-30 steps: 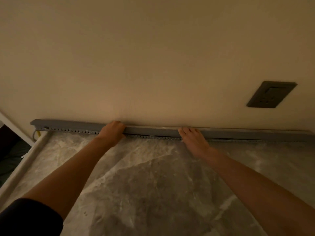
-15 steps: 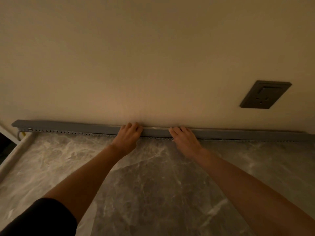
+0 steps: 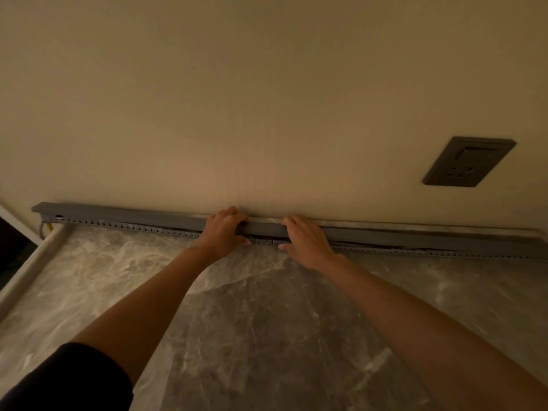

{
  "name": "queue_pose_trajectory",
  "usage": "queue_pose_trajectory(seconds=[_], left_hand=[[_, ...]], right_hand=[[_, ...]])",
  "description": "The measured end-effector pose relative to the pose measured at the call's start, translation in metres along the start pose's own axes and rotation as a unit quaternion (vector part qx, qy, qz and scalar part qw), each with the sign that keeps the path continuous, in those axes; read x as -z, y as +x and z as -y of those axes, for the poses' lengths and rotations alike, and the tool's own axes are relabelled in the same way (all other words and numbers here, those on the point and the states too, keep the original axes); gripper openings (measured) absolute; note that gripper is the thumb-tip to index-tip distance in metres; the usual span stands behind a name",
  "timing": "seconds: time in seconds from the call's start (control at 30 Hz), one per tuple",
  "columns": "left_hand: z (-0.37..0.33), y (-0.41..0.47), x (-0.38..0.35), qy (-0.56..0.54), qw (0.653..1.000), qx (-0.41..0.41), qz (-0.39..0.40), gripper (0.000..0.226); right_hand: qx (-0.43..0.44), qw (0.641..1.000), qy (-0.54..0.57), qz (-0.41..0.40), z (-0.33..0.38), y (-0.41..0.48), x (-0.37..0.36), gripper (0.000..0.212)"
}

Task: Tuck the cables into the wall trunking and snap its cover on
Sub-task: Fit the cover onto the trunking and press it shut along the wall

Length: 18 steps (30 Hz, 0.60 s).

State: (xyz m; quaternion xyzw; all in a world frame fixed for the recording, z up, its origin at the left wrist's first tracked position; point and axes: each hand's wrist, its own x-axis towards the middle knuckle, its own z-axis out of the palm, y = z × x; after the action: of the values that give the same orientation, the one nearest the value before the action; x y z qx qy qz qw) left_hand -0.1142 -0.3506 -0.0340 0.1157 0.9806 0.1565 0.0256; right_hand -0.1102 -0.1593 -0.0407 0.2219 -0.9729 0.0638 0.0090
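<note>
At the far left end of the wall's foot, a cable (image 3: 41, 230) is hanging out of the trunking (image 3: 98, 223), whose slotted lower edge is running along the back edge of the marble surface (image 3: 267, 321), right where that surface is meeting the wall (image 3: 267, 99). The grey cover (image 3: 148, 214) is lying along the top of the trunking for its whole length, from the left end to the right edge of the view. Near the middle, the left hand (image 3: 224, 232), coming from an arm in a dark sleeve (image 3: 65, 381), is grasping the cover, fingers curling over its top against the wall and thumb sitting underneath. Just to its right, with a short stretch of cover showing between them, the right hand (image 3: 305, 241) is clasping the cover the same way, fingers on top and thumb below. Right of that hand, a thin dark gap is showing between cover and slotted edge. Higher on the wall, well to the right, a dark socket (image 3: 468, 163) is sitting.
</note>
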Motion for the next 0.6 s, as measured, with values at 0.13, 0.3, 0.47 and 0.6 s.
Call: queue_pose_trajectory(seconds=[0.13, 0.3, 0.47, 0.6], left_hand=[[0.001, -0.001, -0.002, 0.042, 0.999, -0.018, -0.002, 0.043], [0.009, -0.013, -0.017, 0.173, 0.976, -0.114, -0.068, 0.040], [0.003, -0.022, -0.024, 0.231, 0.959, -0.127, -0.102, 0.035], [0.000, -0.017, -0.025, 0.211, 0.961, -0.111, -0.142, 0.046]], right_hand=[[-0.010, 0.999, 0.030, 0.018, 0.000, 0.004, 0.004, 0.042], [0.055, 0.997, -0.056, -0.028, -0.006, -0.006, -0.014, 0.052], [0.080, 0.981, -0.117, -0.133, -0.006, -0.011, -0.029, 0.057], [0.090, 0.980, -0.089, -0.153, -0.007, -0.006, -0.027, 0.057]])
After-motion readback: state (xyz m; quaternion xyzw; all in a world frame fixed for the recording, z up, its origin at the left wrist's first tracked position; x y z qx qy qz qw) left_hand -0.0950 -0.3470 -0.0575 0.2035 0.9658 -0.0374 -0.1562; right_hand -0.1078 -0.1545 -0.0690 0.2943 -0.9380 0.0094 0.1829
